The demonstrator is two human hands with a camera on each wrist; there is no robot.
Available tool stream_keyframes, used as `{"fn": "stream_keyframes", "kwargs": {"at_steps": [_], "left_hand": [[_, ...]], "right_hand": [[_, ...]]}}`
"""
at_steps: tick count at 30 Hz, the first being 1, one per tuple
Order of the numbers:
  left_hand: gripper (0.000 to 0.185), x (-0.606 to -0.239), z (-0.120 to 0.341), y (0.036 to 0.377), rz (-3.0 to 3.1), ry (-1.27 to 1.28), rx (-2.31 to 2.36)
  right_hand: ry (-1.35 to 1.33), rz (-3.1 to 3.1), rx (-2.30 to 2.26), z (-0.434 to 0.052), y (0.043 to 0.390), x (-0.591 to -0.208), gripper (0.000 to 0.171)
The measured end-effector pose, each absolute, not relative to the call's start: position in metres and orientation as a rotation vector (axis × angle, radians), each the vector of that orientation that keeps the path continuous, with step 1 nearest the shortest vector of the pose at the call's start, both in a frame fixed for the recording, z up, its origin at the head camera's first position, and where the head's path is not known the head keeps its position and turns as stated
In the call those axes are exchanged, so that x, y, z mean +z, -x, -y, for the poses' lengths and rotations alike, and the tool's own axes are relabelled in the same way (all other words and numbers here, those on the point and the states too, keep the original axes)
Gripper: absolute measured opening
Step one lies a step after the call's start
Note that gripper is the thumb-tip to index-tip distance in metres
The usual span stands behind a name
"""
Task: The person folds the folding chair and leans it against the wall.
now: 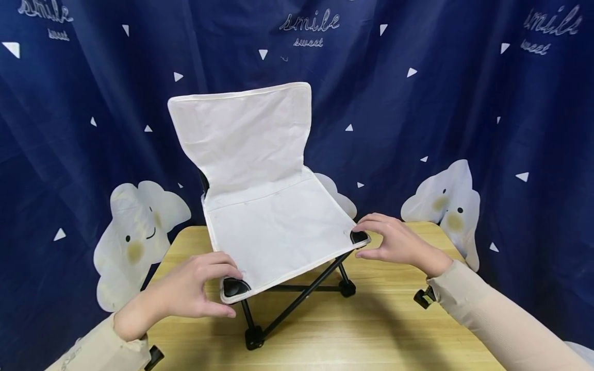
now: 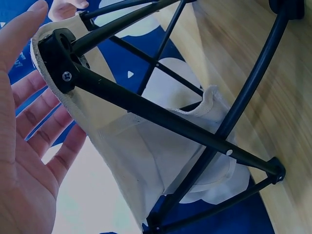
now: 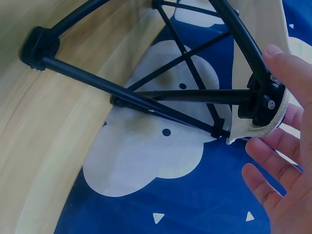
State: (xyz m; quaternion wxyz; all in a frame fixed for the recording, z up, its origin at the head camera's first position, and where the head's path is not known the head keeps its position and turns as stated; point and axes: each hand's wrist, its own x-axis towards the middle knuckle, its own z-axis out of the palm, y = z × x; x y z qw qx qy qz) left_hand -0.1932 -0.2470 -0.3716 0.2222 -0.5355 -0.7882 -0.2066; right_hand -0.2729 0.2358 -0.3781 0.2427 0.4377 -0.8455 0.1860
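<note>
A small folding chair (image 1: pixel 278 226) with white fabric and a black tube frame stands unfolded on the table, its backrest (image 1: pixel 250 134) upright at the far side. My left hand (image 1: pixel 195 283) is at the near left seat corner, thumb below and fingers above the black corner piece (image 1: pixel 235 287). In the left wrist view its fingers (image 2: pixel 41 114) stretch along the fabric edge, thumb apart from the bracket. Around the near right corner, my right hand (image 1: pixel 394 242) curves loosely, thumb under the black corner piece (image 1: pixel 359 237). The right wrist view shows its fingers (image 3: pixel 265 158) spread beside the bracket.
The light wooden table (image 1: pixel 362 330) carries the chair, whose crossed legs (image 1: pixel 306 293) end in black feet. Behind hangs a dark blue curtain (image 1: pixel 417 129) with white triangles and smiling clouds. Small black devices (image 1: pixel 423 298) sit at both wrists.
</note>
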Motion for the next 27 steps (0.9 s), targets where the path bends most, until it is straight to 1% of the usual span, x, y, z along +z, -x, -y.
{"fn": "stream_keyframes", "kwargs": {"at_steps": [14, 21, 27], "left_hand": [[0.056, -0.373, 0.245, 0.184, 2.239, 1.442, -0.548], [0.059, -0.379, 0.245, 0.182, 2.260, 1.407, -0.555], [0.058, -0.384, 0.245, 0.180, 2.277, 1.365, -0.550]], "right_hand": [[-1.190, 2.302, 0.578, -0.234, 0.273, -0.383, 0.041], [-1.183, 2.294, 0.666, -0.233, 0.274, -0.386, 0.043], [-1.160, 2.276, 0.737, -0.232, 0.276, -0.393, 0.045]]}}
